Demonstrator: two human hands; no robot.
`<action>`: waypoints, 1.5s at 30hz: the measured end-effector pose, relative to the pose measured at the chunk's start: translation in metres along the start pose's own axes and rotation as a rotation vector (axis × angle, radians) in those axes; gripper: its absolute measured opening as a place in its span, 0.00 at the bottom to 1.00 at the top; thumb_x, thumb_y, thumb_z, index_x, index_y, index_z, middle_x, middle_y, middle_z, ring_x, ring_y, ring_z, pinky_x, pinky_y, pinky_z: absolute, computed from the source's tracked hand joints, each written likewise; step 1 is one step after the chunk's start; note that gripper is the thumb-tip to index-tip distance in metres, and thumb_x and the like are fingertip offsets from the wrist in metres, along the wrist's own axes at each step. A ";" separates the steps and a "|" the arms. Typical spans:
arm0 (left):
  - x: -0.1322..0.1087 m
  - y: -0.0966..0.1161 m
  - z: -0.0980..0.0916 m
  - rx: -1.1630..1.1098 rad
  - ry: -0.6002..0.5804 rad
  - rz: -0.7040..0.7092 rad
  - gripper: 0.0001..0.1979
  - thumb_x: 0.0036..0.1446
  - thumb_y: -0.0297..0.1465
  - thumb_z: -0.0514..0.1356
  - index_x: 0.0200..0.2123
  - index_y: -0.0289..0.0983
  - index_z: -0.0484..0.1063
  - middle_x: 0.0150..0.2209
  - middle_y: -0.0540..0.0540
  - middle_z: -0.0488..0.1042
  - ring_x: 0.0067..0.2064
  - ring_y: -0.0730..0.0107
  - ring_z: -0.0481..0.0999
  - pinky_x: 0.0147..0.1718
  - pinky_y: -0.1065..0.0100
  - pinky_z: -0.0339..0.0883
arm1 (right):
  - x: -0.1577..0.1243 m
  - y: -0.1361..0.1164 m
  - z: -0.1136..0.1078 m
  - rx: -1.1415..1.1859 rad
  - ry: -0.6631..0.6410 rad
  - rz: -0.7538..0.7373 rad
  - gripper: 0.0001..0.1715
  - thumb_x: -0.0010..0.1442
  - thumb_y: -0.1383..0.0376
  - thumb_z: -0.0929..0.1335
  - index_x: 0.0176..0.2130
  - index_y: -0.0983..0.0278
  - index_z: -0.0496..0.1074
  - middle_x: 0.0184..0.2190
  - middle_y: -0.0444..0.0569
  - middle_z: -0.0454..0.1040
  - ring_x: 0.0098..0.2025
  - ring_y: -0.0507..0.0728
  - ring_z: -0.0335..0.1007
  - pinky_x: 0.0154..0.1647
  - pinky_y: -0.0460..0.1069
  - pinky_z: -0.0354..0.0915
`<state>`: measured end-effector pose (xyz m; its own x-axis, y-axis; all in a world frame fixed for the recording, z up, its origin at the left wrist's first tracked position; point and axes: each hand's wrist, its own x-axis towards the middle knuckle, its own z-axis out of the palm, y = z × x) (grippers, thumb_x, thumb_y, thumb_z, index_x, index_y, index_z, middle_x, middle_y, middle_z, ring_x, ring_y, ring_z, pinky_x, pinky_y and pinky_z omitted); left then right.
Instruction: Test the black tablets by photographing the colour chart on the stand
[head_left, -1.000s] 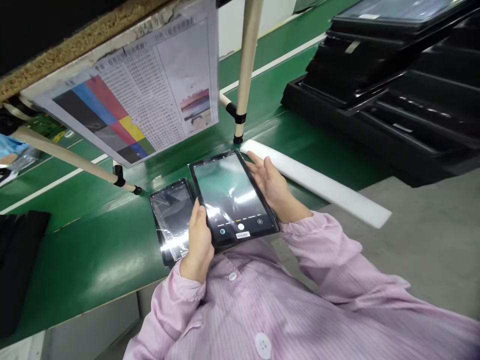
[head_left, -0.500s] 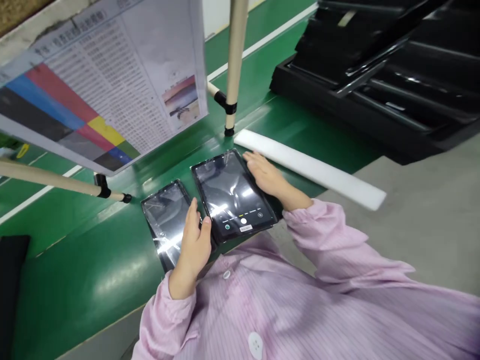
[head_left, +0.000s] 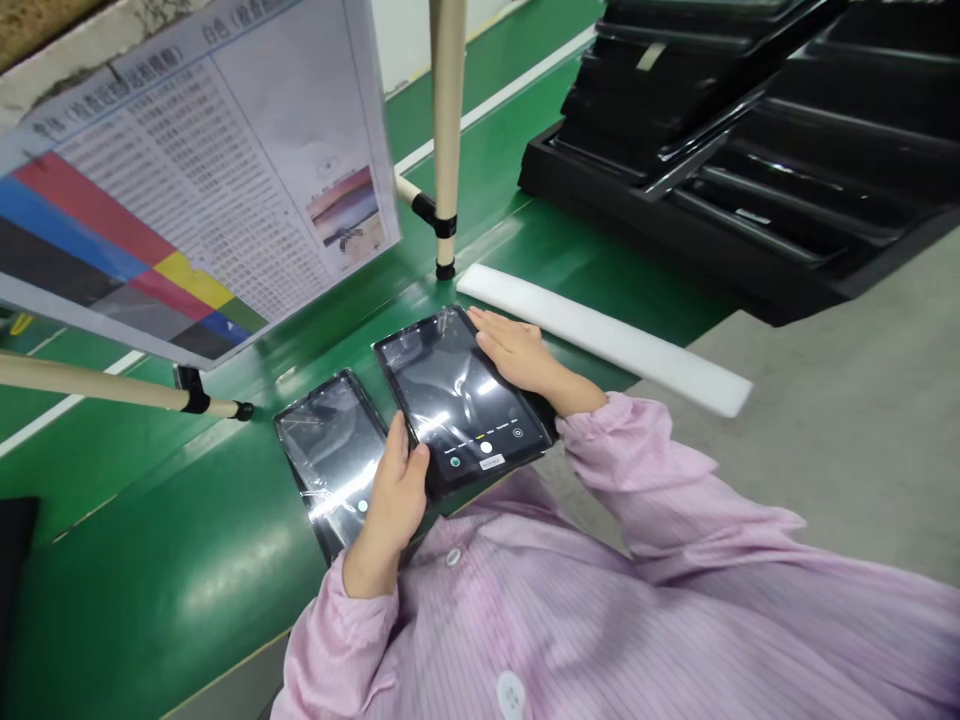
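**Green table, two tablets by the near edge, camera screen up on one**

A green table (head_left: 195,520) ran beneath everything, with a pale pole (head_left: 448,120) rising toward its far side and a printed sheet (head_left: 277,150) hanging above. At the right edge lay a white strip (head_left: 600,340), its end jutting past the table over the grey floor (head_left: 847,400); farther off, a black tray (head_left: 615,228) held glossy dark pieces.

The right tablet (head_left: 465,395) lay close to the near right corner, and the left tablet (head_left: 330,445) sat just beside it, partly covered by your wrist. Your left hand (head_left: 391,490) was at the right tablet's left side, fingers together and thumb apart; whether it gripped the edge, you couldn't tell from here. Your right hand (head_left: 517,355) rested flat along the opposite side, fingers pressed together, pinching nothing visible.

As for progress, the right tablet was already lit with camera controls, so that much looked done. Its clear film appeared to be still on, and both hands were at it, so handling seemed unfinished. How far the left tablet had got was unclear: only a small bright dot showed on its screen.
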<state>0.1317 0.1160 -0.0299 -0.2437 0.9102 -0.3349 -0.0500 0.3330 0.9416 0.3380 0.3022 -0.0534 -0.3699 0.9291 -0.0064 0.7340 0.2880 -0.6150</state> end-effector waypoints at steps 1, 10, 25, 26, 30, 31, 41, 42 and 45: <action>0.000 -0.001 0.001 -0.003 -0.002 0.007 0.31 0.62 0.36 0.61 0.67 0.40 0.60 0.71 0.40 0.55 0.72 0.58 0.53 0.71 0.53 0.43 | 0.002 0.001 0.000 -0.007 -0.004 -0.007 0.37 0.70 0.51 0.49 0.70 0.61 0.57 0.71 0.47 0.52 0.74 0.62 0.46 0.72 0.66 0.45; -0.013 0.008 0.011 -0.020 -0.027 0.084 0.35 0.58 0.33 0.65 0.67 0.39 0.60 0.72 0.37 0.54 0.73 0.53 0.52 0.71 0.51 0.40 | 0.010 -0.004 -0.016 -0.026 -0.046 -0.013 0.38 0.70 0.51 0.48 0.71 0.61 0.55 0.71 0.49 0.53 0.73 0.64 0.47 0.71 0.68 0.47; -0.090 -0.049 -0.105 0.317 0.425 0.026 0.33 0.63 0.41 0.59 0.68 0.40 0.57 0.72 0.38 0.55 0.73 0.55 0.52 0.71 0.52 0.41 | -0.096 -0.181 0.081 0.663 -0.400 0.237 0.52 0.66 0.46 0.62 0.74 0.69 0.41 0.74 0.55 0.35 0.76 0.58 0.29 0.76 0.59 0.32; -0.090 -0.049 -0.101 0.299 0.440 0.037 0.32 0.64 0.41 0.58 0.68 0.40 0.57 0.72 0.38 0.55 0.73 0.56 0.52 0.71 0.53 0.41 | -0.095 -0.182 0.082 0.676 -0.372 0.241 0.51 0.65 0.46 0.62 0.74 0.69 0.43 0.73 0.54 0.37 0.76 0.58 0.30 0.76 0.59 0.33; -0.086 -0.043 -0.099 0.184 0.485 0.075 0.32 0.64 0.42 0.59 0.68 0.41 0.57 0.71 0.38 0.56 0.72 0.57 0.55 0.70 0.55 0.46 | -0.097 -0.183 0.072 0.756 -0.336 0.275 0.49 0.63 0.45 0.64 0.73 0.64 0.50 0.73 0.52 0.45 0.75 0.61 0.39 0.75 0.61 0.41; -0.084 -0.040 -0.103 0.158 0.503 0.072 0.33 0.63 0.42 0.59 0.68 0.41 0.57 0.71 0.37 0.57 0.71 0.57 0.57 0.70 0.54 0.48 | -0.097 -0.183 0.068 0.779 -0.345 0.275 0.48 0.63 0.44 0.64 0.72 0.62 0.52 0.72 0.51 0.47 0.74 0.61 0.42 0.75 0.61 0.43; -0.076 -0.031 -0.118 0.613 0.426 0.074 0.40 0.61 0.45 0.59 0.70 0.34 0.52 0.68 0.28 0.59 0.71 0.46 0.56 0.68 0.46 0.50 | -0.084 -0.174 0.053 0.538 -0.509 -0.085 0.55 0.59 0.35 0.64 0.72 0.64 0.54 0.72 0.55 0.47 0.74 0.66 0.38 0.74 0.64 0.46; -0.074 -0.033 -0.117 0.695 0.415 0.104 0.40 0.61 0.45 0.59 0.70 0.32 0.52 0.68 0.27 0.59 0.71 0.45 0.55 0.68 0.45 0.49 | -0.079 -0.171 0.044 0.525 -0.460 -0.149 0.53 0.60 0.37 0.63 0.72 0.64 0.54 0.72 0.54 0.48 0.74 0.65 0.39 0.74 0.63 0.47; -0.070 -0.042 -0.117 0.854 0.390 0.149 0.41 0.60 0.44 0.60 0.69 0.32 0.51 0.68 0.24 0.57 0.71 0.41 0.54 0.68 0.42 0.48 | -0.051 -0.142 0.006 0.433 -0.031 -0.226 0.45 0.64 0.45 0.63 0.71 0.64 0.56 0.71 0.51 0.52 0.73 0.65 0.47 0.74 0.62 0.47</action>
<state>0.0381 0.0092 -0.0419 -0.5043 0.8629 -0.0325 0.6951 0.4280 0.5776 0.2494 0.2128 0.0291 -0.5141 0.8452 0.1460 0.3310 0.3526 -0.8753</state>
